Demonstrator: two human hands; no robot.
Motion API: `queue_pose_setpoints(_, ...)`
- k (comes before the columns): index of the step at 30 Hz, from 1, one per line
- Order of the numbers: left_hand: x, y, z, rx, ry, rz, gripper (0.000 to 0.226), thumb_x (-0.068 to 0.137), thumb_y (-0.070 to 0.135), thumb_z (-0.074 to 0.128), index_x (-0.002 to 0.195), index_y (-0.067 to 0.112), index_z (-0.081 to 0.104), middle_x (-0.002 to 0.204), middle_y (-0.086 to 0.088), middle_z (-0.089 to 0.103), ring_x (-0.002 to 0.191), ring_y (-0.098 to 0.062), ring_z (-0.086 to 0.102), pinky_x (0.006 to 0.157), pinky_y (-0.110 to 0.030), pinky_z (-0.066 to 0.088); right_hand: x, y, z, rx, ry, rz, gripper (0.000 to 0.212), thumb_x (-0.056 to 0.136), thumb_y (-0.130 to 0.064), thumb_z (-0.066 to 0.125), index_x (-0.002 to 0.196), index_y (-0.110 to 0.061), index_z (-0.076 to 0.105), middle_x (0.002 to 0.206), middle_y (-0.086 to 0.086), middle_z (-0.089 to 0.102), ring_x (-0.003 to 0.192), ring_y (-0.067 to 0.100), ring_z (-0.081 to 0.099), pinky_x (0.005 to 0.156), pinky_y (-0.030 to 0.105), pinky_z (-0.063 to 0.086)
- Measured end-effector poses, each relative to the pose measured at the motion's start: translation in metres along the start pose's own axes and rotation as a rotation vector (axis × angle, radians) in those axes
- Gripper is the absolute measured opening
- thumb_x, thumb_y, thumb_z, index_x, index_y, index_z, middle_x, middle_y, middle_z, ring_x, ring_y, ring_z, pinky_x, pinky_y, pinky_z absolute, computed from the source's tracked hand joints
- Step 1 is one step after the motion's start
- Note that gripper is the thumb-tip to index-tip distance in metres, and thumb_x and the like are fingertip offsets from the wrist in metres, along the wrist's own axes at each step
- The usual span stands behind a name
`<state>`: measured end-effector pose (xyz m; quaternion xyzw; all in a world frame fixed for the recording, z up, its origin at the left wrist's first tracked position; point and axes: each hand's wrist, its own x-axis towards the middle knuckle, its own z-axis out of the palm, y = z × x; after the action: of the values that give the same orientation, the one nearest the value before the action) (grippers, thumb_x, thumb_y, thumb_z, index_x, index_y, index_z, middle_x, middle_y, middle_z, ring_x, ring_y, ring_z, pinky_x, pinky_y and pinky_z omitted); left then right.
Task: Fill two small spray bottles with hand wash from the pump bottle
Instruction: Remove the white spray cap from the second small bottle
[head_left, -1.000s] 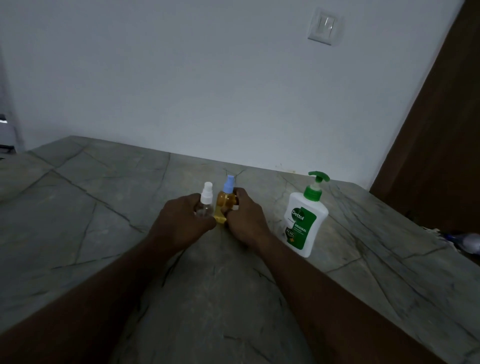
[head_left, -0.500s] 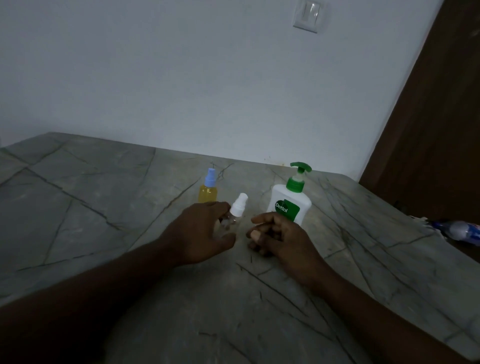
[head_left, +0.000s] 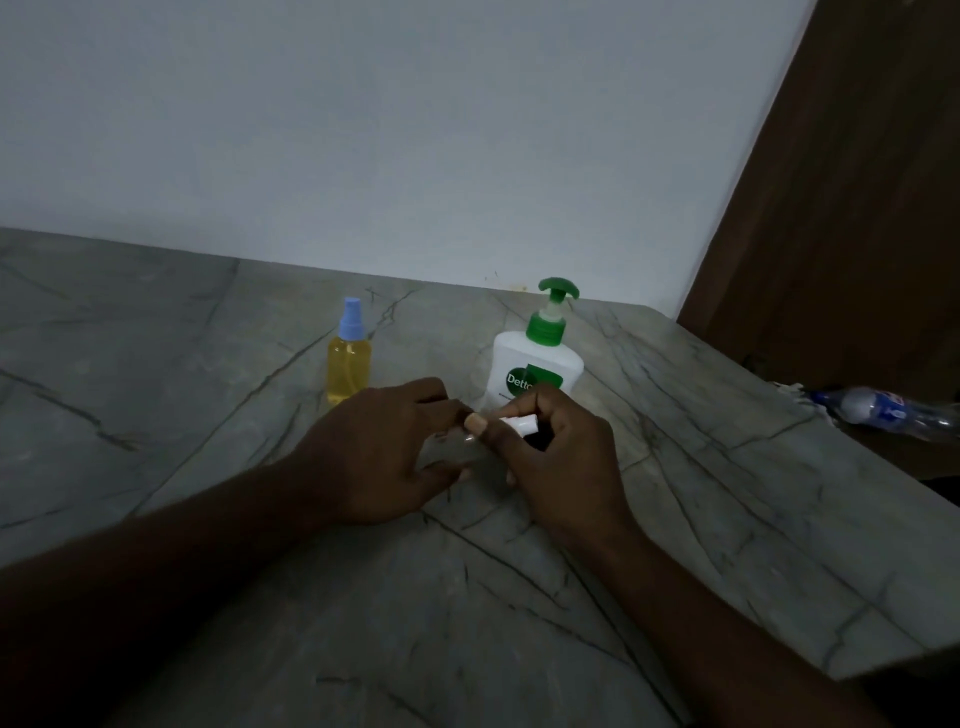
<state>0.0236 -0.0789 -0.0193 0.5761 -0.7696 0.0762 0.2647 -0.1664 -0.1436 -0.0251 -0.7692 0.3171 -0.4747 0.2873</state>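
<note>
A small spray bottle (head_left: 348, 371) full of yellow liquid, with a light blue cap, stands alone on the grey stone counter (head_left: 727, 519). To its right stands the white pump bottle (head_left: 535, 364) with a green pump head. In front of them my left hand (head_left: 379, 447) grips the clear small spray bottle (head_left: 457, 449), whose body is mostly hidden. My right hand (head_left: 556, 457) pinches its white spray cap (head_left: 519, 422). Whether the cap sits on the bottle or is off it, I cannot tell.
A white wall runs behind the counter, and a brown door stands at the right. A plastic water bottle (head_left: 883, 410) with a blue label lies beyond the counter's right edge. The counter's front right corner is near my right forearm.
My right hand has let go of the yellow-filled bottle, which now stands alone at the left. Both hands have come together on the clear bottle, the right taking its white cap.
</note>
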Motion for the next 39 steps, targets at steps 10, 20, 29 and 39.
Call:
queue_pose_setpoints(10, -0.002, -0.003, 0.000, -0.121, 0.029, -0.074, 0.048, 0.083, 0.054, 0.072, 0.124, 0.036, 0.055, 0.102, 0.017, 0.064, 0.069, 0.004, 0.057, 0.061, -0.016, 0.042, 0.000, 0.001, -0.008, -0.029, 0.010, -0.016, 0.032, 0.080, -0.042, 0.082, 0.100, -0.022, 0.066, 0.091, -0.009, 0.074, 0.081, 0.008, 0.071, 0.075, 0.029, 0.060)
queue_pose_setpoints(20, -0.003, 0.000, -0.002, -0.085, 0.030, -0.103, 0.038, 0.087, 0.050, 0.069, 0.117, 0.034, 0.053, 0.104, 0.016, 0.066, 0.070, 0.001, 0.057, 0.060, -0.018, 0.041, 0.002, 0.002, -0.012, -0.066, -0.018, -0.039, 0.034, 0.084, -0.033, 0.081, 0.111, -0.023, 0.062, 0.102, -0.009, 0.072, 0.086, 0.003, 0.068, 0.072, 0.011, 0.050)
queue_pose_setpoints(29, -0.002, 0.002, -0.001, -0.164, 0.011, -0.127, 0.036, 0.090, 0.050, 0.066, 0.119, 0.032, 0.056, 0.103, 0.018, 0.066, 0.062, -0.006, 0.060, 0.061, -0.033, 0.052, 0.003, 0.004, -0.012, -0.047, -0.008, -0.071, 0.032, 0.085, -0.033, 0.079, 0.110, -0.023, 0.062, 0.099, -0.011, 0.071, 0.086, 0.006, 0.069, 0.074, 0.020, 0.055)
queue_pose_setpoints(39, -0.001, 0.000, 0.003, -0.204, 0.013, -0.132, 0.035, 0.090, 0.049, 0.065, 0.120, 0.034, 0.056, 0.101, 0.021, 0.065, 0.057, -0.008, 0.060, 0.054, -0.021, 0.040, 0.006, 0.008, -0.016, -0.042, -0.044, 0.007, 0.024, 0.090, -0.024, 0.076, 0.113, -0.023, 0.069, 0.104, -0.007, 0.075, 0.095, 0.008, 0.071, 0.083, 0.030, 0.058)
